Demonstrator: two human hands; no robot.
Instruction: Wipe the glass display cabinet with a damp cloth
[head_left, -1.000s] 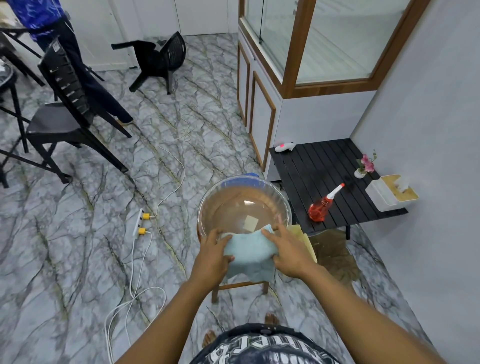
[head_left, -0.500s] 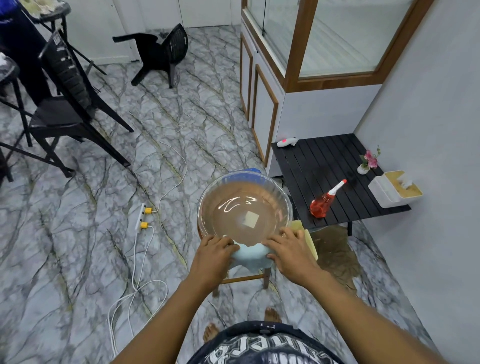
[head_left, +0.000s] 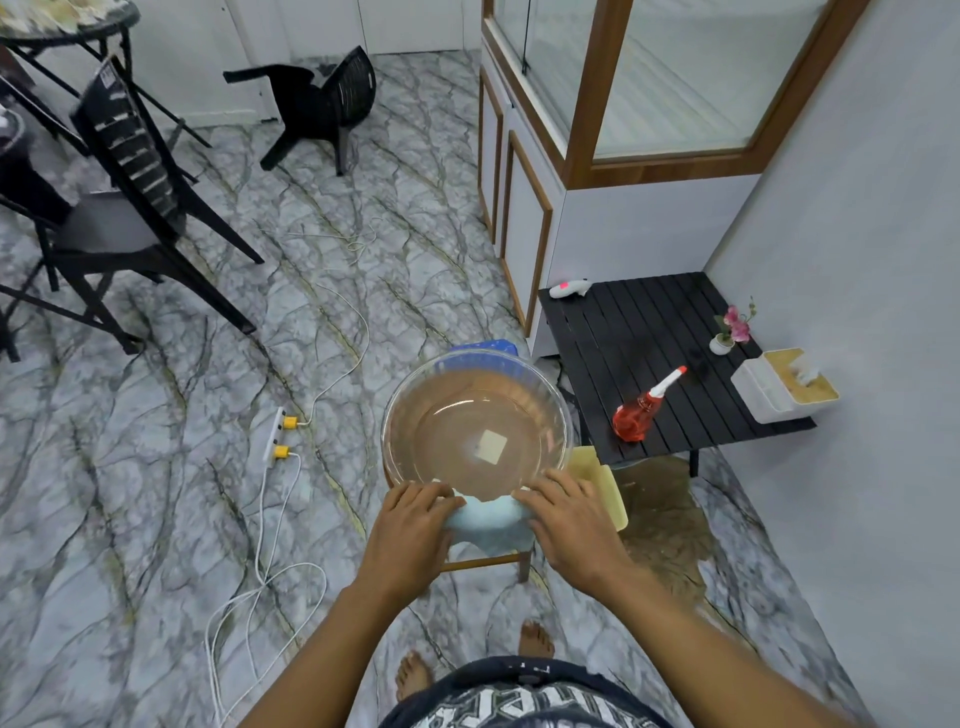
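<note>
Cloth (head_left: 485, 525) is bunched at the near rim of the bowl (head_left: 395, 415), lower middle of the frame, with the left hand (head_left: 410, 525) and right hand (head_left: 571, 525) both curled round it, probably to wring it there. The glass display cabinet (head_left: 675, 78) stands at the upper right, not yet wiped.

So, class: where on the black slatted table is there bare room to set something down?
The widest bare stretch of the black table lies between the white gadget at its far corner and the red spray bottle. Its right edge is crowded by the flower pot and tissue box.
</note>
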